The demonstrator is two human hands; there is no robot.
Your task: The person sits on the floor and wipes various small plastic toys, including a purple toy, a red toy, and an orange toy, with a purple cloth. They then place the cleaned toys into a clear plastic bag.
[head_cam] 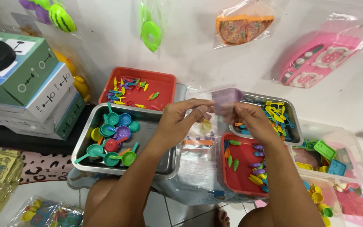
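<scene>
My left hand (181,120) and my right hand (253,120) are raised over my lap and together hold a small clear plastic bag (225,97) by its top edge. The bag looks purple-tinted at the top, and a small yellow toy piece (206,125) shows inside or behind it. Under the hands lies a pile of clear plastic bags (198,164). Left of my left hand is a metal tray (156,138) with toy pans in teal, green, purple and red. Below my right hand sits a red tray (242,168) with small toy fish and leaves.
A second red tray (164,86) with small toy utensils stands behind. Another metal tray (293,126) of yellow and blue toy tools is at the right, beside clear tubs (337,168) of toy pieces. Stacked boxes (34,88) stand left. Bagged toys hang on the wall.
</scene>
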